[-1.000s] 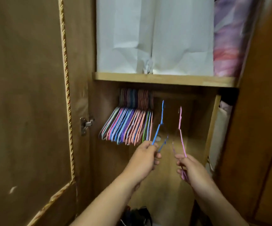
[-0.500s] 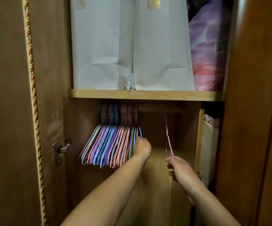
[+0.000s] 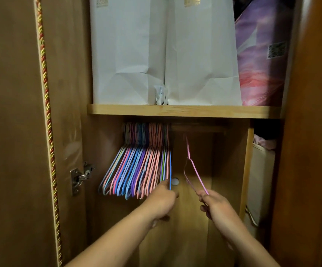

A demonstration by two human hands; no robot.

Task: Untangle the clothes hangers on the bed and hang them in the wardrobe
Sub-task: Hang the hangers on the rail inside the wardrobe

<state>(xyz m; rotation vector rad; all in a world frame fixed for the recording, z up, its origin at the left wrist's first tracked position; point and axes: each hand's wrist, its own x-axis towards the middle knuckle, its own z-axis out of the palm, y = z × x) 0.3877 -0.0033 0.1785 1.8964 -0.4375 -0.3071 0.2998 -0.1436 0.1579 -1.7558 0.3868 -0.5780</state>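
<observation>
I see thin wire hangers in pink, blue and purple, a dense row (image 3: 137,170) too packed to count, hanging from the rail (image 3: 198,129) under the wardrobe's shelf (image 3: 185,111). My left hand (image 3: 161,202) pinches the lower end of one blue hanger (image 3: 170,166) at the row's right edge. My right hand (image 3: 217,206) grips one pink hanger (image 3: 192,164), its hook just below the rail. Two white paper bags (image 3: 164,54) stand on the shelf.

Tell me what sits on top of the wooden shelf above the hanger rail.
On the wooden shelf stand two white paper bags side by side, with a purple-pink patterned package to their right. Whatever is behind or inside them is covered.
</observation>
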